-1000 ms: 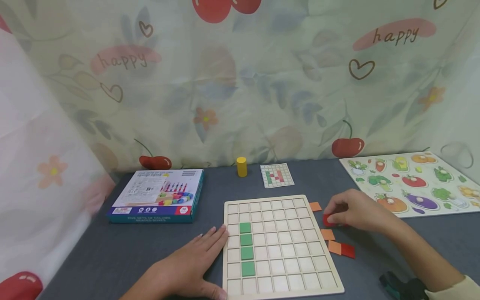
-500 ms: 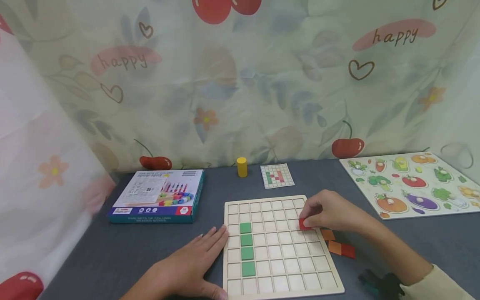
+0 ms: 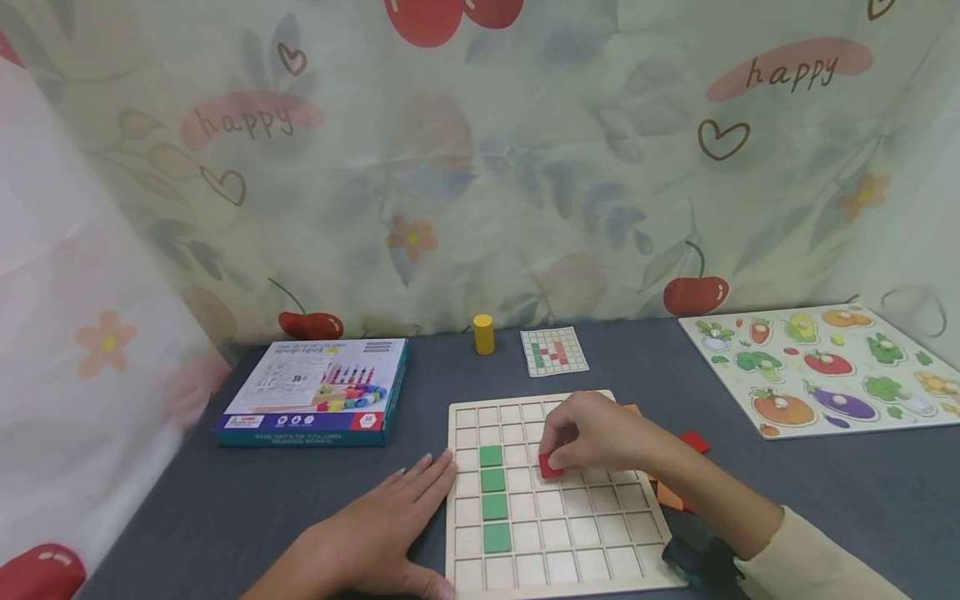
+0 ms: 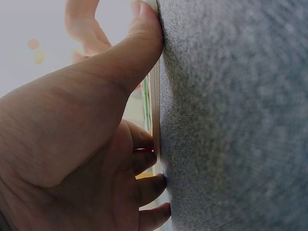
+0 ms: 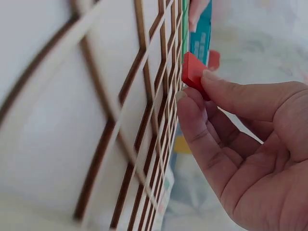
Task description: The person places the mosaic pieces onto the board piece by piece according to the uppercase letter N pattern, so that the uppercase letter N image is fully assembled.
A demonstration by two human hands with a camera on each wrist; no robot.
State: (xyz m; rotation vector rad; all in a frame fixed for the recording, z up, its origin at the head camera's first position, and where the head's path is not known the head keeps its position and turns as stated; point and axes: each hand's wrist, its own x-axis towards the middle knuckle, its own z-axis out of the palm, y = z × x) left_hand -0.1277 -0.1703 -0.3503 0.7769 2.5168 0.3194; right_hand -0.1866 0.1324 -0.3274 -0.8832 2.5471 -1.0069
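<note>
My right hand (image 3: 596,433) pinches a red square tile (image 3: 550,468) between thumb and fingers, over the middle of a wooden grid board (image 3: 573,590). Seen from the right wrist, the red tile (image 5: 193,71) is tilted and close to the grid, its lower edge hidden by the fingertips. Along the board's left edge lies my left hand (image 3: 375,533), fingers extended and touching the side; the left wrist view has the thumb (image 4: 144,36) at that edge too. Several green tiles (image 3: 495,505) fill one column of cells near the left side.
Orange tiles (image 3: 670,497) and a red tile (image 3: 696,442) lie right of the board, partly behind the right arm. Behind it are a pattern card (image 3: 555,351) and a yellow cylinder (image 3: 483,334). A box (image 3: 311,392) stands left, a vegetable puzzle board (image 3: 817,367) right.
My right hand has picked up a red tile from beside the board and carried it left, over the grid's middle. My left hand has stayed at the board's edge.
</note>
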